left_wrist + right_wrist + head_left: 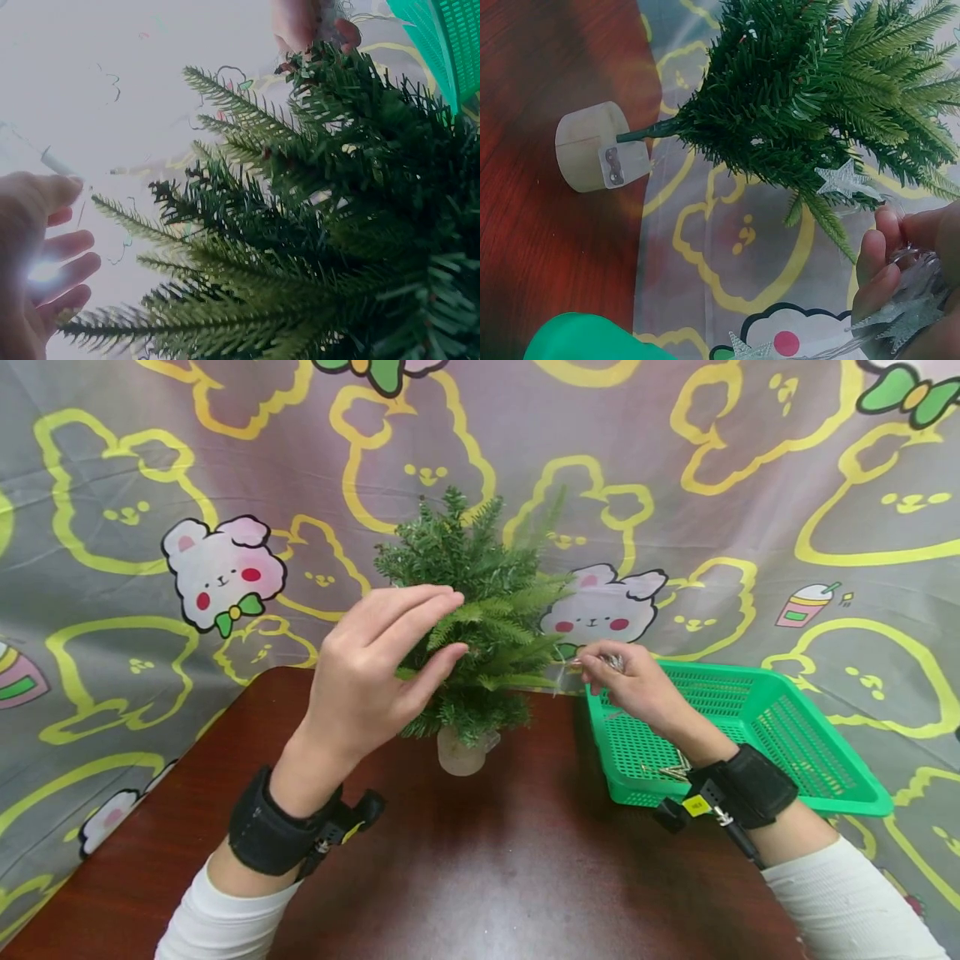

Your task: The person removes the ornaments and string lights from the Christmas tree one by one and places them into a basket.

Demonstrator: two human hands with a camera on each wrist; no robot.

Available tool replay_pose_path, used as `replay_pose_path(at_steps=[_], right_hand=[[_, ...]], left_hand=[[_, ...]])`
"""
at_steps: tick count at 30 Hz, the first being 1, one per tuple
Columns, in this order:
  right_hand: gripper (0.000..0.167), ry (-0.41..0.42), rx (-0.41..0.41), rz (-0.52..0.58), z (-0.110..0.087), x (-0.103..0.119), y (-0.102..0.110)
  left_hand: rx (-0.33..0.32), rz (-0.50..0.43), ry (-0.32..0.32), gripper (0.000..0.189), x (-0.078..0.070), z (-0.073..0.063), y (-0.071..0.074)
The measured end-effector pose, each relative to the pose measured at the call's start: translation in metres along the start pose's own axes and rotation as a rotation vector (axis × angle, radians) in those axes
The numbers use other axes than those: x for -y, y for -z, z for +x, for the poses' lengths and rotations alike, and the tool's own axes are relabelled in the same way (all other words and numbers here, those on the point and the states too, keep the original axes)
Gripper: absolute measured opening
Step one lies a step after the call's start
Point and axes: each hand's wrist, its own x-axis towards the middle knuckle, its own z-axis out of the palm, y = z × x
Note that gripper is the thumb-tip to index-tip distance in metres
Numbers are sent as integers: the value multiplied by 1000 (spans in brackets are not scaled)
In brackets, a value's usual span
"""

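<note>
A small artificial Christmas tree point(468, 593) stands upright on a pale round base point(461, 753). Beside its left side, my left hand point(375, 664) is raised with fingers extended and thumb apart; in the left wrist view the left hand point(45, 255) holds nothing and is just off the branch tips. To the right of the tree, my right hand point(633, 685) grips a bundle of clear string lights point(911, 300) with star-shaped covers. One clear star point(844, 180) sticks out past the fingertips against the lower branches; whether it touches them I cannot tell.
A green plastic basket point(832, 735) sits at the right of the dark red-brown table point(487, 877), under my right forearm. Thin gold-coloured pieces point(677, 768) lie in it. A grey cloth point(300, 485) printed with cartoon animals hangs behind the table.
</note>
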Motion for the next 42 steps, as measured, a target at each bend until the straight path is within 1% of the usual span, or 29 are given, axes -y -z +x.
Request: replay_pose_path(at_steps=[3, 8, 10, 13, 19, 25, 27, 29, 32, 35, 42], right_hand=[[32, -1, -5, 4, 0, 0, 0], [29, -11, -35, -9, 0, 1, 0], [28, -14, -48, -16, 0, 1, -1], [27, -15, -60, -27, 0, 2, -1], [30, -35, -52, -30, 0, 2, -1], [36, -46, -36, 8, 2, 1, -1], [37, -62, -23, 8, 2, 1, -2], [36, -70, -17, -12, 1, 2, -2], [32, -71, -27, -51, 0, 2, -3], [28, -45, -46, -69, 0, 0, -4], [26, -28, -29, -18, 1, -2, -2]], left_hand=[[5, 54, -44, 35, -3, 3, -3], [-8, 132, -122, 26, -6, 5, -11], [-16, 157, -137, 23, -7, 6, -14], [-27, 181, -142, 19, -7, 6, -17], [-57, 168, -132, 14, -5, 6, -19], [-85, 138, -122, 14, -2, 4, -18], [-92, 135, -114, 13, 0, 3, -17], [-97, 134, -106, 12, 1, 2, -16], [-106, 135, -92, 11, 3, 1, -15], [-114, 139, -77, 10, 5, 0, -13], [-151, 144, -25, 9, 9, -3, -10]])
